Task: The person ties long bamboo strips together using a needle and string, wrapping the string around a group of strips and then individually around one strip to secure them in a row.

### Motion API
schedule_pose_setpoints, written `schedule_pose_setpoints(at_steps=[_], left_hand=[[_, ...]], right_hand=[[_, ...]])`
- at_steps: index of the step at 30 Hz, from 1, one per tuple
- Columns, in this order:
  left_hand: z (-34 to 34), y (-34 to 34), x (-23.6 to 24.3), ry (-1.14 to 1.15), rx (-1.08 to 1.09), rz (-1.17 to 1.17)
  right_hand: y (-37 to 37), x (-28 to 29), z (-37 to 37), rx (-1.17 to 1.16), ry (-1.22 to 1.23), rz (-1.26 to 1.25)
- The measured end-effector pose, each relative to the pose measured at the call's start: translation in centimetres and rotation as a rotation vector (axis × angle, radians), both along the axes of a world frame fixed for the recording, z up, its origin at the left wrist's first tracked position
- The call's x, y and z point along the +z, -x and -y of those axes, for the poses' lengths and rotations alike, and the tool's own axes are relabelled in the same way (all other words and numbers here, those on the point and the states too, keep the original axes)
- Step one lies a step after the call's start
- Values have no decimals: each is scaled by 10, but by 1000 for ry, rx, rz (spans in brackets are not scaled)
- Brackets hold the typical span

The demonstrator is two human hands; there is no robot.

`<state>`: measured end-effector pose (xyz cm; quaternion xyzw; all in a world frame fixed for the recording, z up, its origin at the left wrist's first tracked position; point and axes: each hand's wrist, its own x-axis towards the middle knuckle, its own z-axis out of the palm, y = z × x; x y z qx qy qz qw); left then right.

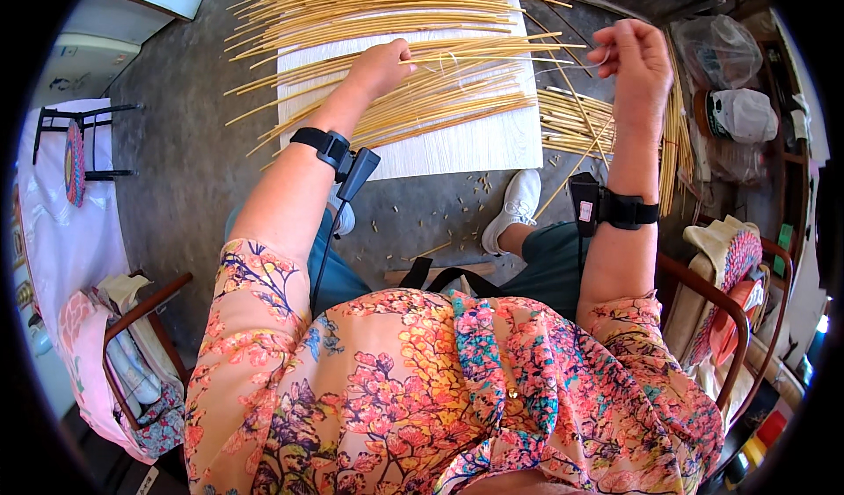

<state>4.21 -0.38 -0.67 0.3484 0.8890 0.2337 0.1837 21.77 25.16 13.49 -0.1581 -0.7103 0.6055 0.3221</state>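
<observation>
Long yellow canes (369,7) lie in rows across a white board (409,161). My left hand (380,71) is closed at the nearer rows, its fingertips pinched beside a cane and a thin pale cord (554,66); exactly what they grip is partly hidden by the hand. Loops of cord cross some canes right of it. My right hand (630,64), raised beyond the board's right edge, has curled fingers pinched on the cord, which runs leftward to the canes. Black devices are strapped to both forearms.
More canes (571,117) lie right of the board. My feet stand on a concrete floor (167,126) strewn with cane offcuts. Wooden-armed chairs (149,319) with cloths flank me. A black metal rack (83,108) is at left; plastic bags (716,55) and containers line the right side.
</observation>
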Motion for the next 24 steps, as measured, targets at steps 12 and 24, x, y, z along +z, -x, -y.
schedule_pose_setpoints(at_steps=[12, 24], left_hand=[[-9, -16, 2, -15, -83, -346], [-15, -47, -2, -55, -7, -249]], right_hand=[[16, 8, 26, 239, 29, -61], [15, -4, 33, 191, 61, 102]])
